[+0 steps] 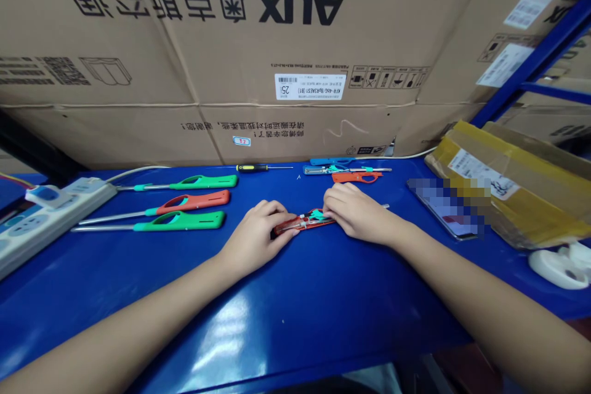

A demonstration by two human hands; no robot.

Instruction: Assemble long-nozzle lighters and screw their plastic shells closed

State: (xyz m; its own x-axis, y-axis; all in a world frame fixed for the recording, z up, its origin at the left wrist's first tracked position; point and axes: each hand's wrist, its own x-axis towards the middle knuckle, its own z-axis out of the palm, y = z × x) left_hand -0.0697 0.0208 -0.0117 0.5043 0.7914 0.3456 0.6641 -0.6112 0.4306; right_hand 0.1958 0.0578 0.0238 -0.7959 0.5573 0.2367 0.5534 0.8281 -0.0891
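Note:
An opened red gas lighter [308,222] lies on the blue table, its inner parts and a teal trigger piece showing. My left hand [258,228] is closed on its left end, thumb along the near side and fingers over the far side. My right hand [360,212] has its fingers pinched together at the lighter's right part; its metal tube pokes out beyond. Behind my hands lie a loose orange lighter shell [357,177], a blue shell [333,162] and a lighter's inner assembly with a metal tube [376,170].
On the left are two green lighters [205,181] and a red one [215,198], beside a white power strip [55,212]. A yellow-black screwdriver [252,167] lies behind. At right are a phone [438,209], a taped carton [517,178] and a white case [558,268]. Large cardboard boxes [231,61] stand behind.

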